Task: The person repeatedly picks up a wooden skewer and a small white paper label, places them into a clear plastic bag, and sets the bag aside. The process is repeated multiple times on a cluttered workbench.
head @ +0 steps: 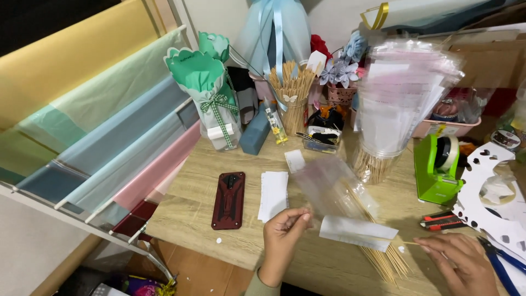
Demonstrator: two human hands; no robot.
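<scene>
My left hand (282,235) pinches the near corner of a clear cellophane sleeve (329,183) and holds it up over the wooden desk (192,214). My right hand (460,262) lies low at the right, its fingertips on a thin wooden skewer (410,243) that points left toward a white paper slip (356,231). Under that slip a bundle of wooden skewers (383,262) fans out toward the desk's near edge. A stack of white paper slips (273,194) sits just left of my left hand.
A red and black phone (228,200) lies at the left. A green tape dispenser (436,170), an orange cutter (441,221), blue scissors (501,263) and white cut paper (487,203) are at right. Cups of skewers (291,96), cellophane bags (394,98) and bouquets crowd the back. Paper rolls (93,126) hang left.
</scene>
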